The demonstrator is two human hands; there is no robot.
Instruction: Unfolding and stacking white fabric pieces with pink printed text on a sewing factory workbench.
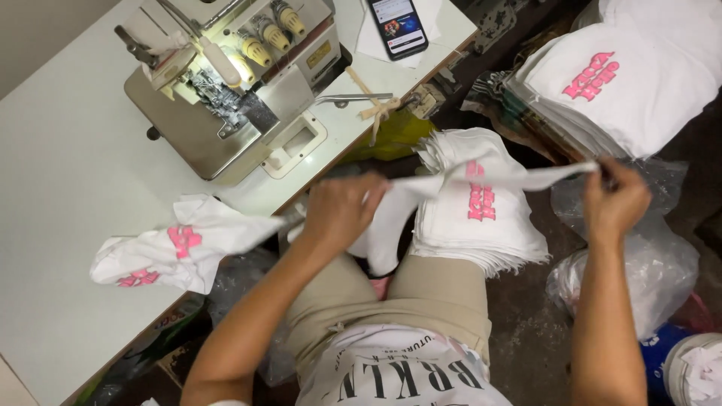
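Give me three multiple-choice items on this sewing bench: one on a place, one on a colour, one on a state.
1. Where does the phone lie?
A. on the white table, beyond the sewing machine
B. on the lap
C. on the floor

2. What colour is the print on the white fabric stack?
A. blue
B. pink
C. green

3. How is the fabric strip held?
A. crumpled in one hand
B. lying loose
C. stretched between left hand and right hand

Answers: 1 A, it rests on the tabletop; 2 B, pink lettering shows; 3 C, each hand grips one end.
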